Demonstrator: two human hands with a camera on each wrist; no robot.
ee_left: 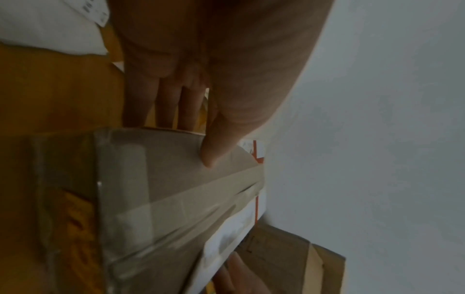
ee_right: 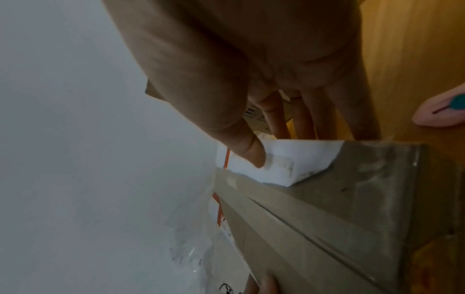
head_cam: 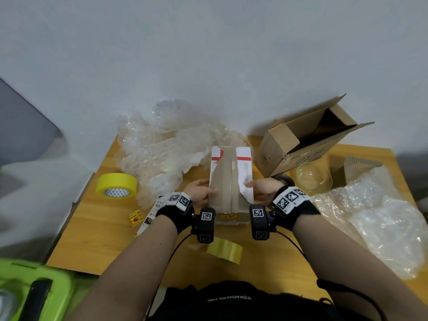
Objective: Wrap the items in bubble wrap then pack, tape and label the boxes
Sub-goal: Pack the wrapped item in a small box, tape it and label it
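Observation:
A closed cardboard box [head_cam: 229, 181] stands in the middle of the wooden table [head_cam: 92, 239], with clear tape along its top seam and white label scraps with red stripes at the far end. My left hand [head_cam: 200, 189] grips its left side, and the left wrist view shows the thumb [ee_left: 216, 151] on the box top [ee_left: 163, 189] with the fingers down the side. My right hand [head_cam: 261, 188] grips the right side the same way. There its thumb [ee_right: 251, 153] presses on the white label while the fingers run down the box wall [ee_right: 327, 208].
A yellow tape roll [head_cam: 117, 185] lies at the left and a clear tape roll [head_cam: 225, 249] near me. Bubble wrap [head_cam: 162, 147] is piled behind, with more [head_cam: 382, 223] at the right. An open empty carton [head_cam: 305, 140], a glass bowl [head_cam: 313, 177] and stickers [head_cam: 143, 216] are nearby.

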